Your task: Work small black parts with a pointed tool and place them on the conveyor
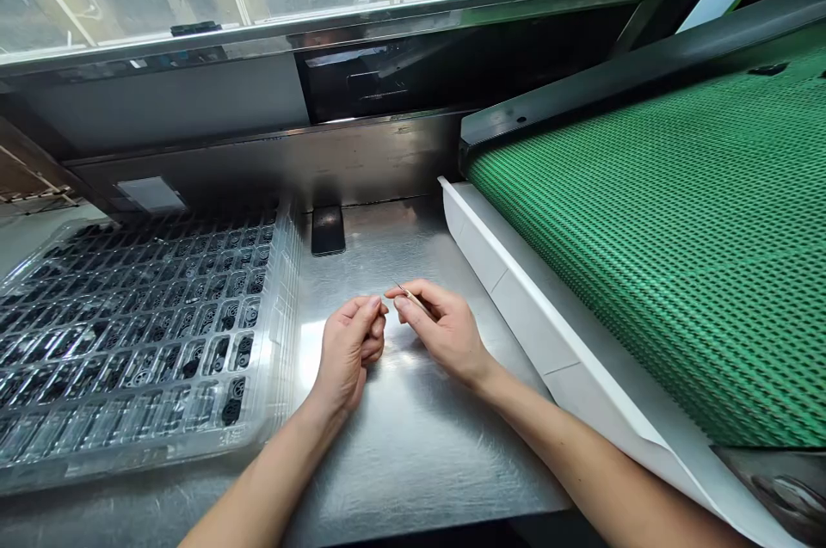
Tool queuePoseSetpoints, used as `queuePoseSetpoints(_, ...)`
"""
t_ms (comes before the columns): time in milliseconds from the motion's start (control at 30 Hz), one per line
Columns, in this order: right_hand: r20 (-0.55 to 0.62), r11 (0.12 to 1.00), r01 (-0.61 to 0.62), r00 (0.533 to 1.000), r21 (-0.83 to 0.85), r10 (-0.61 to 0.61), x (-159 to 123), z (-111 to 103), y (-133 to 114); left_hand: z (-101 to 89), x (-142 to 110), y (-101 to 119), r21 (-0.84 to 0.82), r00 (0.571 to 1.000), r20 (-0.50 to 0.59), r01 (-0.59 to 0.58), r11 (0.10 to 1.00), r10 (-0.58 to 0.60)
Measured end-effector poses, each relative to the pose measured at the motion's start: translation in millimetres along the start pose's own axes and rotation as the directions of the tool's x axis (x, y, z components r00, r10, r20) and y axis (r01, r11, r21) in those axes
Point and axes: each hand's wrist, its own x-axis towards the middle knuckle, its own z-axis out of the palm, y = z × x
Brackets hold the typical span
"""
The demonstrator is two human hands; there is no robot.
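Observation:
My left hand (354, 343) is closed in a pinch above the metal table (413, 453). Whatever it may hold is too small or hidden to make out. Facing it, my right hand (445, 329) grips a thin, pale stick-like tool with a fine dark tip (413, 300), which points up and left. The fingertips of both hands are close together but apart. Left of them stands a stack of clear plastic trays (274, 359), whose top tray has rows of compartments with small black parts (234, 400) in many of them.
A black phone-like slab (328, 230) lies behind my hands. To the right, a white curved guard (516, 294) runs along the green mesh conveyor belt (664, 212). A metal frame (387, 148) closes off the back of the table. One small dark piece (767, 69) rests on the belt.

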Motion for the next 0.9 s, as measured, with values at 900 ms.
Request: queuePoseSetpoints(900,-0.117,0.906,0.172,0.966,-0.386,-0.233,-15,-6,8,8.7,-3,-1,0.001,0.997,0.053,0.053,0.999,-0.053)
